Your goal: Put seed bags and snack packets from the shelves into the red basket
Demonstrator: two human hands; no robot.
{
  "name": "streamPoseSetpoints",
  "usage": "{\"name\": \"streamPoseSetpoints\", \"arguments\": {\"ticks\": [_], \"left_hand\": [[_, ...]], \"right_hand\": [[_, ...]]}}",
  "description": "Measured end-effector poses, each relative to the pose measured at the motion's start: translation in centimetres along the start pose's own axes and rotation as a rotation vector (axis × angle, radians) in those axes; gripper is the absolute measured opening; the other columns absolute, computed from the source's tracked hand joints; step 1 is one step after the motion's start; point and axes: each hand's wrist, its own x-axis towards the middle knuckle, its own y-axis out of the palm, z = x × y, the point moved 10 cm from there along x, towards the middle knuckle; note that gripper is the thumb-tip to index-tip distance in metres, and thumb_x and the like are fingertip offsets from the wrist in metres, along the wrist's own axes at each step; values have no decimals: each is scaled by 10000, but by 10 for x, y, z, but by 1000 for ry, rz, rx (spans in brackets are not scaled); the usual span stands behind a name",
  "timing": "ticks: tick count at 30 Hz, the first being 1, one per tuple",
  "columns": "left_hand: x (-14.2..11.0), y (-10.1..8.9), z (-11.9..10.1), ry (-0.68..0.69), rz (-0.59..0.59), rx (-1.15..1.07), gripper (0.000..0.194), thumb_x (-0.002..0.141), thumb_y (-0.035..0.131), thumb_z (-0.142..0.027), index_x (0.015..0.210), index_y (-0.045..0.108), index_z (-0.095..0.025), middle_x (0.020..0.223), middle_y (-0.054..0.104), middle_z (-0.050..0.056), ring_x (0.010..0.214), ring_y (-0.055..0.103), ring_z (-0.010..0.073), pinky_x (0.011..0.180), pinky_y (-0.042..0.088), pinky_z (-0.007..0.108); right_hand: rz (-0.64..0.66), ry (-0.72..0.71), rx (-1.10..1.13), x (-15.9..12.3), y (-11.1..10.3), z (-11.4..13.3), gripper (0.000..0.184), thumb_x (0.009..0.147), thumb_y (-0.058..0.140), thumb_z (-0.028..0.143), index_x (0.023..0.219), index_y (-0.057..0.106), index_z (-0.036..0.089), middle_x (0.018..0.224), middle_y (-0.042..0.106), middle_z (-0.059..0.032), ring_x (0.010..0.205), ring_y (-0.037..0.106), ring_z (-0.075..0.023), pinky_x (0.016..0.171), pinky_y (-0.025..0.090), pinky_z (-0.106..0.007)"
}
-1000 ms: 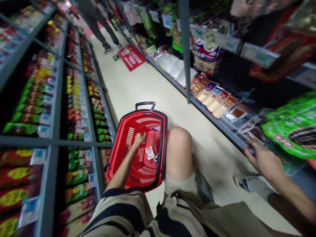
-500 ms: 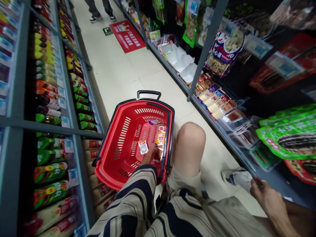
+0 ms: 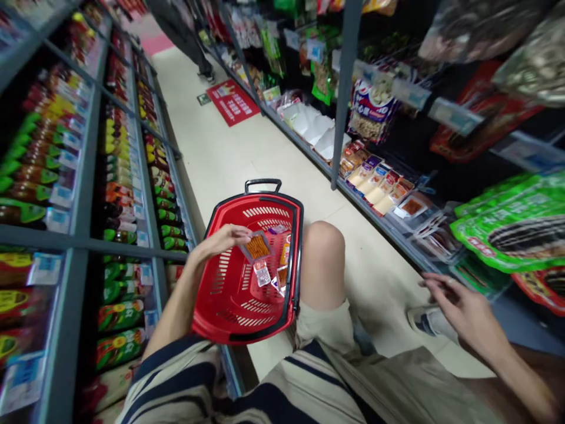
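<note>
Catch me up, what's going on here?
A person in a store aisle has a red basket on the floor beside one knee. Their left hand grips a clear snack packet by its edge over the basket, which holds a few other small packets. Their right hand is open near the lower shelf, with nothing visible in it.

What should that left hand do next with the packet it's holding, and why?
Probably lower the flat packet into the red basket and let go: the left hand grips it near one end, over the basket, where a small pale packet and others already lie.
</note>
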Motion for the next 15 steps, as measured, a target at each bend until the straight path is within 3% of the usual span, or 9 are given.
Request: {"name": "streamPoseSetpoints", "arguments": {"ticks": [2, 3, 5, 7, 9, 11, 13, 15], "left_hand": [[-11, -11, -102, 149, -45, -36, 478, 812, 927, -517, 1205, 887, -247, 1222, 850, 106, 1137, 790, 280, 1001, 622, 380], [-14, -2, -154, 214, -52, -57, 514, 849, 914, -549, 1279, 871, -271, 1246, 844, 109, 1139, 789, 290, 1000, 629, 405], [-14, 55, -263, 426, 59, -105, 504, 885, 905, -567, 1294, 866, -274, 1269, 836, 117, 1127, 790, 295, 990, 638, 413], [-6, 140, -355, 630, 212, -121, 454, 908, 899, -548, 1256, 868, -258, 1241, 836, 111, 1124, 784, 283, 997, 633, 398], [14, 227, -418, 778, 289, -169, 463, 903, 908, -529, 1250, 848, -229, 1252, 828, 107, 1116, 771, 259, 992, 623, 369], [49, 303, -446, 768, 337, -326, 517, 851, 935, -585, 1155, 812, -185, 1145, 828, 100, 968, 759, 209, 868, 617, 313], [87, 367, -443, 611, 422, -477, 598, 765, 963, -670, 994, 739, -165, 937, 798, 68, 778, 709, 160, 720, 585, 269], [109, 414, -428, 458, 540, -534, 640, 697, 999, -672, 931, 677, -171, 849, 764, 41, 723, 695, 153, 683, 588, 269]], "right_hand": [[44, -84, 226, 17, -5, 70, 510, 1058, 659, 680, 1371, 756, 289, 1280, 821, -125, 898, 803, -273, 791, 670, -417], [70, -145, 337, 25, -9, 107, 512, 1060, 683, 668, 1374, 757, 270, 1309, 811, -142, 902, 802, -261, 731, 659, -380], [128, -283, 536, 41, -22, 172, 541, 1063, 718, 645, 1435, 719, 253, 1382, 783, -157, 939, 801, -248, 681, 641, -335], [154, -388, 649, 59, -40, 208, 607, 1031, 776, 640, 1488, 676, 253, 1330, 792, -136, 889, 785, -224, 638, 616, -306], [59, -398, 726, 84, -67, 201, 629, 966, 843, 665, 1396, 700, 230, 1045, 805, -67, 701, 701, -174, 544, 553, -274], [-104, -317, 829, 107, -97, 157, 651, 877, 896, 716, 1237, 726, 201, 818, 729, -3, 564, 582, -137, 472, 485, -257], [-240, -196, 932, 120, -119, 100, 699, 785, 934, 757, 1122, 733, 179, 769, 707, 7, 550, 557, -127, 467, 464, -248], [-317, -105, 988, 123, -132, 53, 727, 716, 961, 772, 1047, 745, 162, 813, 748, -21, 620, 618, -140, 527, 496, -243]]}}
